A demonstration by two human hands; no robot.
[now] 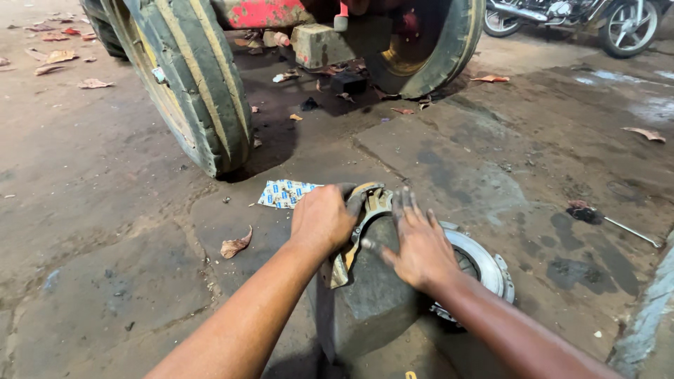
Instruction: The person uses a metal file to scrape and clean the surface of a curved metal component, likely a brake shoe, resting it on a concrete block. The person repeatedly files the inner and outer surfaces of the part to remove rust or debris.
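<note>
Over on the left stands a big worn tyre (pixel 189 84) on the stained concrete floor (pixel 91 210), with a dry leaf (pixel 236 245) lying near it and a small blue-and-white printed packet (pixel 284 193) flat on the ground just beyond. The left hand (pixel 321 221) is closed over the top edge of a round metal plate (pixel 372 207), fingers curled around its rim. Below it a dark grey rounded block (pixel 372 295) sits low in the middle, touching the plate. The right hand (pixel 421 245) lies flat and open on that block, fingers spread, gripping nothing. Behind it a silver metal ring (pixel 484 263) rests on the floor. Far right lies a brush (pixel 597 216).
</note>
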